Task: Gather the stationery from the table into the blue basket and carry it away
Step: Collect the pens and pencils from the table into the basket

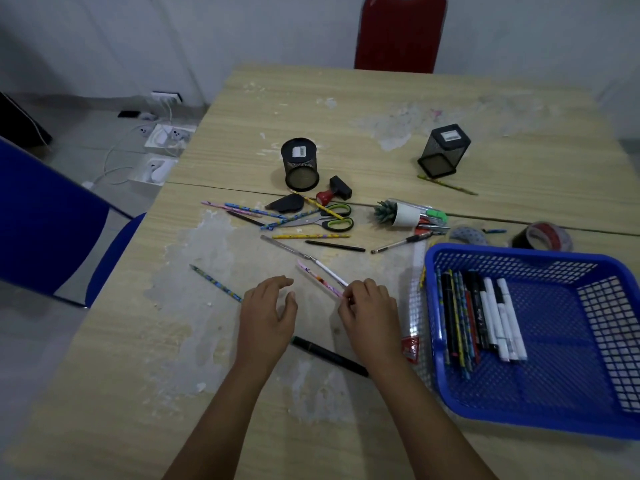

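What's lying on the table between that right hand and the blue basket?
In the head view, a clear plastic ruler lies lengthwise between the right hand and the blue basket.

Dim rm w/ white walls [104, 36], pale floor [41, 327], worn wood-grain table [433, 98], red chair [400, 32] at far side, blue chair [45, 220] left, power strips & cables [166, 133] on floor.

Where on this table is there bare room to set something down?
Free: the near edge of the table, below the black marker, and the far strip toward the red chair. Crowded: around the scissors.
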